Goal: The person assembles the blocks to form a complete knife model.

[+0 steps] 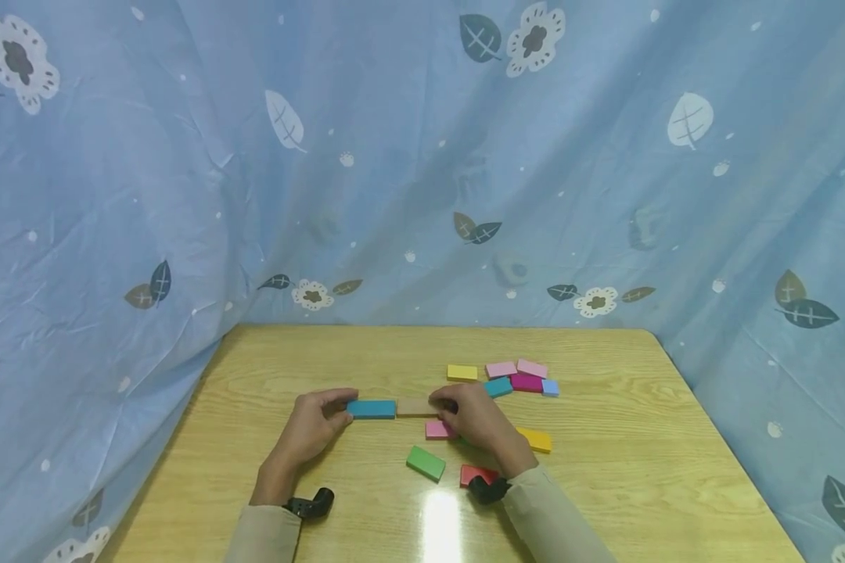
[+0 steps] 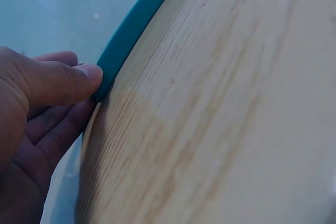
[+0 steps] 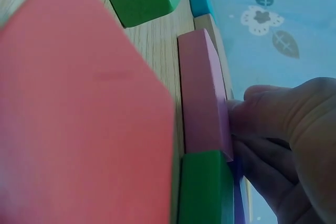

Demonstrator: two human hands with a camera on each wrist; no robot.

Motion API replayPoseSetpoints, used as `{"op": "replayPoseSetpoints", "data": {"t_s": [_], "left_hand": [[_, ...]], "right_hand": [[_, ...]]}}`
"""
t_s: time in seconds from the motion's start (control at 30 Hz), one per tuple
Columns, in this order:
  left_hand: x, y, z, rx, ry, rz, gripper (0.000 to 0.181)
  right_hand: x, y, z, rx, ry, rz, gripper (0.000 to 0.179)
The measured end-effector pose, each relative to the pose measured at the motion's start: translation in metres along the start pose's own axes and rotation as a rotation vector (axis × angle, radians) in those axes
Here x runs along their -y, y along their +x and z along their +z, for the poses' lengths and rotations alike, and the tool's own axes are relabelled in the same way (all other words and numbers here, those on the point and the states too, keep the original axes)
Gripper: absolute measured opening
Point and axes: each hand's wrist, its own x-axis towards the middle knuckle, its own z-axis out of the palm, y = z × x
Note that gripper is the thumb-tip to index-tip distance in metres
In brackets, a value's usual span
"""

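Observation:
A blue block (image 1: 372, 410) and a plain wooden block (image 1: 415, 407) lie end to end in a row on the table. My left hand (image 1: 310, 426) pinches the blue block's left end, with the thumb (image 2: 90, 74) on its near side. At the row's other end, my right hand (image 1: 475, 414) grips the right end of the wooden block between thumb and fingers. In the right wrist view, a pink block (image 3: 202, 93) and a green block (image 3: 202, 187) stand in front of that grip and partly hide it.
Nearer me lie another green block (image 1: 426, 464) and a red block (image 1: 475, 475), partly under the right wrist. An orange block (image 1: 537, 440) sits right of that hand. Behind it are a yellow block (image 1: 462, 373), a teal block (image 1: 498, 387), a magenta block (image 1: 526, 383) and several others. A curtain (image 1: 422, 156) hangs behind.

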Motion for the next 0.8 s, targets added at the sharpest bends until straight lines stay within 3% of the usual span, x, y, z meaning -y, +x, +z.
{"op": "replayPoseSetpoints", "data": {"t_s": [0.8], "left_hand": [[-0.0017, -0.0009, 0.0026, -0.030, 0.025, 0.010, 0.043]], "right_hand": [[0.0029, -0.0028, 0.0002, 0.033, 0.011, 0.012, 0.021]]}}
